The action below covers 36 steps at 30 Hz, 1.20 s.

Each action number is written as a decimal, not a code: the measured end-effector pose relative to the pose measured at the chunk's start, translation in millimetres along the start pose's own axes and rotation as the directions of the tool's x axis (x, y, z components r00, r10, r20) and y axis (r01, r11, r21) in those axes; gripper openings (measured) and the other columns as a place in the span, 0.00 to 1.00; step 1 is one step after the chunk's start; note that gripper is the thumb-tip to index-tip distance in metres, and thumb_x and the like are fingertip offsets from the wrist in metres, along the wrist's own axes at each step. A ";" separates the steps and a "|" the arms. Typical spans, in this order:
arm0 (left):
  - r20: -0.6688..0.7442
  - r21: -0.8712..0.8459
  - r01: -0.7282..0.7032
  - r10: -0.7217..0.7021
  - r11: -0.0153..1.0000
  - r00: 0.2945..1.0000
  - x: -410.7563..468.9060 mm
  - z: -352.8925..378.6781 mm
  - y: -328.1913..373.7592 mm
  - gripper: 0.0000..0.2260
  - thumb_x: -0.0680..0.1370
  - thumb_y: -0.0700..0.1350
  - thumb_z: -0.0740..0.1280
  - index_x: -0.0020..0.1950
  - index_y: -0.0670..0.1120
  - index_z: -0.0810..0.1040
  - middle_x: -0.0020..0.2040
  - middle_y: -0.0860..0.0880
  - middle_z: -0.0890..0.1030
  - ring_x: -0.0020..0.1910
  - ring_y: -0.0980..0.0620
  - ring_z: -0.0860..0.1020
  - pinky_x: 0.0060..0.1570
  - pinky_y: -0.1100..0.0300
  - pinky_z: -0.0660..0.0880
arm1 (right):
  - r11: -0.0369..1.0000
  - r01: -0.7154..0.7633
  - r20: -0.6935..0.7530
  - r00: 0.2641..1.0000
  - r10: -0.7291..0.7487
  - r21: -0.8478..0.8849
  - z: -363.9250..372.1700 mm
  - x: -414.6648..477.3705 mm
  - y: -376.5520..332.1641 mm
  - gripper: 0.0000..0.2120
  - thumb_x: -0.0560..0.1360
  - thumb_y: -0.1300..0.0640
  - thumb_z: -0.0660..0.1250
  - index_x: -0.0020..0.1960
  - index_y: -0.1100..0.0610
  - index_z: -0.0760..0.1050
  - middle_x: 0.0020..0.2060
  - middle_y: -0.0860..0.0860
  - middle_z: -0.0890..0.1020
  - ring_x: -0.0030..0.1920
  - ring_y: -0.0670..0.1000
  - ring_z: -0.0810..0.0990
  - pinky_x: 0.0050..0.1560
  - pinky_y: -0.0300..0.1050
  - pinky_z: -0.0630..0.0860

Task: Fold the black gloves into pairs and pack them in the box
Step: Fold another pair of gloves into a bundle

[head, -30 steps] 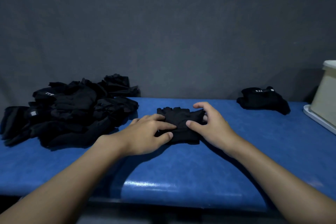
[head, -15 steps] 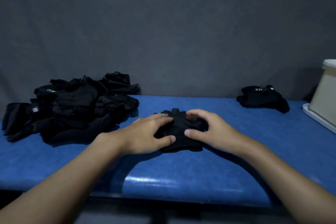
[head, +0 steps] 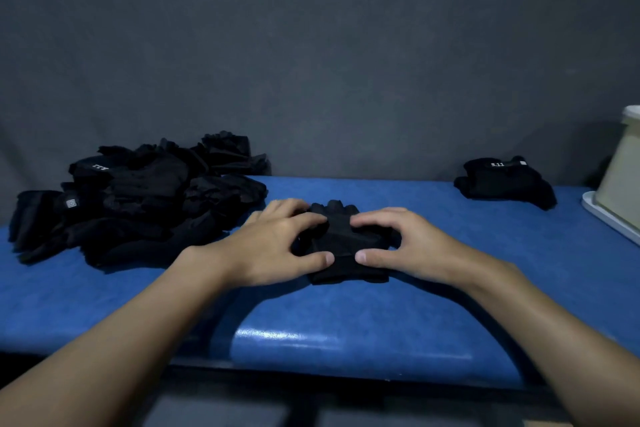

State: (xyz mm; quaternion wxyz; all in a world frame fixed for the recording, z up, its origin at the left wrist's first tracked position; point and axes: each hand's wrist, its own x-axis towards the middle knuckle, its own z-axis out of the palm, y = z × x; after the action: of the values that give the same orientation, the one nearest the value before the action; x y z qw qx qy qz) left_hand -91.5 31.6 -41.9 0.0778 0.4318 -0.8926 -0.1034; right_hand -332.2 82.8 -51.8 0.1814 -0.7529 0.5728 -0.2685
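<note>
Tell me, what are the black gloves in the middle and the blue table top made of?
The folded gloves look like soft, matte cloth: they crease, bunch and show no shine. The blue table top looks like smooth vinyl or plastic, maybe padded: its rounded front edge carries a glossy highlight.

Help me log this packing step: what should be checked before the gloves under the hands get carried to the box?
1. Grip on both sides: the left hand and right hand curl over the glove pair, thumbs at its near edge. Ok.
2. Fold tidy: black on black, the layers cannot be read. Cannot tell.
3. The loose pile lies apart from the glove pair. Ok.
4. The box open and ready: it is cut off at the right edge and its opening is unseen. Cannot tell.
5. Way to the box: the other folded pair lies on the blue table by the wall, off the near route. Probably ok.
</note>
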 end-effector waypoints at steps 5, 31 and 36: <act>0.054 0.044 0.007 -0.010 0.999 0.999 -3.4 -0.7 5.2 0.41 0.66 0.76 0.50 0.76 0.60 0.65 0.72 0.56 0.65 0.70 0.54 0.64 0.71 0.54 0.60 | 0.990 -0.004 0.078 0.997 0.015 -0.144 -3.6 -2.1 2.6 0.27 0.70 0.36 0.71 0.67 0.39 0.72 0.67 0.32 0.70 0.72 0.39 0.60 0.73 0.45 0.51; -0.059 -0.059 -0.087 0.083 0.994 0.995 4.8 -7.0 -3.0 0.29 0.76 0.66 0.59 0.74 0.55 0.69 0.75 0.54 0.67 0.76 0.55 0.60 0.75 0.51 0.57 | 0.996 -0.032 0.016 0.999 0.034 -0.080 -20.1 -4.0 -7.7 0.30 0.65 0.33 0.71 0.65 0.38 0.73 0.61 0.27 0.70 0.71 0.37 0.60 0.76 0.53 0.54; -0.287 0.015 -0.101 0.101 0.995 0.953 -8.2 -27.0 -15.9 0.19 0.80 0.55 0.65 0.68 0.50 0.77 0.70 0.50 0.74 0.69 0.52 0.70 0.69 0.60 0.64 | 0.997 0.067 -0.067 0.995 -0.070 -0.035 -9.3 12.7 -19.7 0.26 0.65 0.32 0.70 0.60 0.40 0.77 0.59 0.32 0.75 0.69 0.39 0.67 0.74 0.53 0.61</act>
State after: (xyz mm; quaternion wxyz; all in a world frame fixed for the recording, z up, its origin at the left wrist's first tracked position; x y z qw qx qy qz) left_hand -68.2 25.3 -20.2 0.2119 0.3960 -0.8928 -0.0355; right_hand -320.4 76.4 -30.5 0.1403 -0.7654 0.5567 -0.2908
